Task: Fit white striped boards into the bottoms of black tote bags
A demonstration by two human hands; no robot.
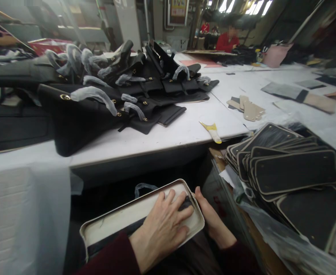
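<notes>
On my lap lies a cream, round-cornered bag base panel with a raised rim. My left hand rests flat on its right half, fingers spread, open, its fingertips pressing a dark piece lying inside the panel. My right hand is against the panel's right end, thumb up along the rim and fingers hidden beneath it, gripping that end. Both sleeves are dark red.
A stack of black base panels sits close on the right. Black handbags with wrapped handles cover the white table ahead, beside a yellow-tipped strip and beige cut pieces. A person in red sits far back.
</notes>
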